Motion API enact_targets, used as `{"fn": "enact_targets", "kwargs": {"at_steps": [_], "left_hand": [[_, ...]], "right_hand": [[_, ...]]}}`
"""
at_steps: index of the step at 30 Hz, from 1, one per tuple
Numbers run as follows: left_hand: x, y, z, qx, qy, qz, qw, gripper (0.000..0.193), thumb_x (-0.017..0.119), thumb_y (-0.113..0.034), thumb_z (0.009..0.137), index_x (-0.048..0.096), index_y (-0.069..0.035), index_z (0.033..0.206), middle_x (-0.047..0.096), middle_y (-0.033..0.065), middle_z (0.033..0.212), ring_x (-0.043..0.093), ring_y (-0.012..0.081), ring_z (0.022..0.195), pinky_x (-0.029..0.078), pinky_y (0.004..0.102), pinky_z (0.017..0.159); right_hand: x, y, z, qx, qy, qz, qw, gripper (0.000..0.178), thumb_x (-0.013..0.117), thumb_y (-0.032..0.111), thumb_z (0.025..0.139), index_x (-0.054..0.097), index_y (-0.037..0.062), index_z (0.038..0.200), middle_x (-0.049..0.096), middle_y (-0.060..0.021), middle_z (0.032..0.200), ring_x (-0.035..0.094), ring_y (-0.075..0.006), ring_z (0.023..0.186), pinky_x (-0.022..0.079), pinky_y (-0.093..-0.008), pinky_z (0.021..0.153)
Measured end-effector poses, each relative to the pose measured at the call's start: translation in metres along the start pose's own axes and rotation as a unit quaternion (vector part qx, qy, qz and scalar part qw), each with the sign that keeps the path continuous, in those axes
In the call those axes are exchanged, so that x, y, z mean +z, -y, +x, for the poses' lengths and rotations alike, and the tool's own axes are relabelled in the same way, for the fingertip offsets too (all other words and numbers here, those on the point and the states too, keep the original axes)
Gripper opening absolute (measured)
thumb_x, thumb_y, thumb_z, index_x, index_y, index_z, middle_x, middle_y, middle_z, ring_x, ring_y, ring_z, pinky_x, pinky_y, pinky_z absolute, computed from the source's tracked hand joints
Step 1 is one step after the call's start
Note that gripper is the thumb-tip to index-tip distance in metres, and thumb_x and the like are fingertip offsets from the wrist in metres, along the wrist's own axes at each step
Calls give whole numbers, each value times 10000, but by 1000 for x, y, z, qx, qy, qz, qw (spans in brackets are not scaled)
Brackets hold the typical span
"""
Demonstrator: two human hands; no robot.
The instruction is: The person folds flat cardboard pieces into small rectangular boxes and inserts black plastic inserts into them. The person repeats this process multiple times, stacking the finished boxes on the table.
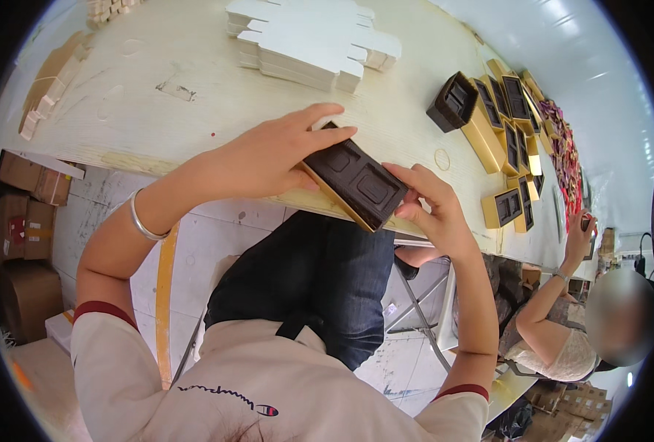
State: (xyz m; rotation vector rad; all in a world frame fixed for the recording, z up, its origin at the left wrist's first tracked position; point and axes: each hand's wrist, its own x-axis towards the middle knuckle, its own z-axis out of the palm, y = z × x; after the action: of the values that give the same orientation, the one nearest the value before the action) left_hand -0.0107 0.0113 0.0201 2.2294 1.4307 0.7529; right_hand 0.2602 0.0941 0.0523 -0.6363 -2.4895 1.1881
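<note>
Between my hands, at the front edge of the table, is a small gold box (332, 196) with a black plastic tray insert (358, 177) in its top. The insert has two recessed compartments. My left hand (286, 151) grips the box's left end, thumb on the near side and fingers over the far side. At the right end, my right hand (430, 199) pinches the corner between thumb and fingers. The box is tilted, its right end closer to me. Its underside is hidden.
White flat carton blanks (297, 37) are stacked at the far middle. To the right stand several gold boxes with black inserts (511, 140) and a stack of black inserts (454, 102). Beyond lies a red and purple pile (563, 147). Another person's hand (581, 232) works at far right.
</note>
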Motion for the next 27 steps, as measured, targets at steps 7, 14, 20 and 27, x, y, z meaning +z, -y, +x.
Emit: {"fn": "enact_targets", "kwargs": {"at_steps": [7,14,20,27], "left_hand": [[18,-32,-9,14,-73,119,990,836,757,-529,698,474,-135,1379,330,169,1461,452,399,1199,399,478,1010],[15,-40,3,-54,-71,107,990,713,753,-436,718,530,-148,1332,414,160,1406,503,378,1152,447,451,958],[5,-34,3,-37,-23,157,987,771,752,-487,694,517,-154,1348,385,160,1441,441,370,1242,406,478,1008],[27,-29,-3,12,-55,248,967,788,729,-470,716,479,-108,1370,317,154,1499,274,392,1379,277,547,1099]], "right_hand": [[13,14,6,-53,-63,-82,993,455,715,71,786,592,40,1222,613,-142,813,581,-265,648,471,-330,591],[11,11,6,-108,2,-311,944,332,669,136,827,619,30,1138,606,-126,713,588,-288,590,455,-365,515],[8,13,3,-72,10,-274,959,436,650,290,841,599,28,1186,578,-185,939,586,-319,853,472,-396,685],[76,6,-6,-88,-163,-319,929,587,653,393,819,551,17,1258,405,-301,1340,447,-433,1215,400,-491,986]]}}
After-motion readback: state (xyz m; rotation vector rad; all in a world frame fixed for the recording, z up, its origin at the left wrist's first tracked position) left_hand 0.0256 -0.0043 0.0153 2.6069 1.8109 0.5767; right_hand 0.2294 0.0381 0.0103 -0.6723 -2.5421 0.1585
